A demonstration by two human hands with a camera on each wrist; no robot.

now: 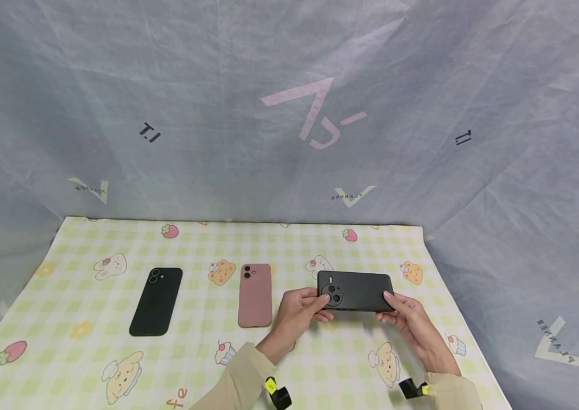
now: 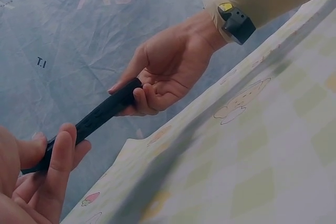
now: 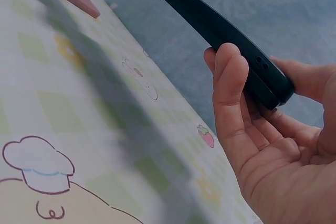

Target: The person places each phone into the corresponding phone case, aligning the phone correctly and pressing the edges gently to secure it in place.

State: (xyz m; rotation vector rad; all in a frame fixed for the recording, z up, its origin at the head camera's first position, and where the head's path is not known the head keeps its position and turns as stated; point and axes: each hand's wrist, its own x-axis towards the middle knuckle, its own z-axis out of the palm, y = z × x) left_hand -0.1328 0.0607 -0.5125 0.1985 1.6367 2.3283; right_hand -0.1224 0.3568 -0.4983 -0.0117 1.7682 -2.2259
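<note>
A black phone (image 1: 361,291) with a round camera bump is held sideways above the table, its back facing up. My left hand (image 1: 297,313) pinches the camera end, thumb on the bump and fingers underneath. At the other end my right hand (image 1: 415,327) grips the corner between thumb and curled fingers. The right wrist view shows the edge of the black phone (image 3: 231,40), raised off the cloth with a shadow below. To the left of my left hand lies a pink phone (image 1: 255,296), back up. Farther left rests another black phone (image 1: 156,302), also back up.
A green-and-white checked tablecloth (image 1: 192,353) with cartoon prints covers the table. Behind it and on both sides hangs a grey-blue fabric curtain (image 1: 217,114). Small black wrist devices with yellow tags, one of them a wrist camera (image 2: 237,24), sit at the sleeves.
</note>
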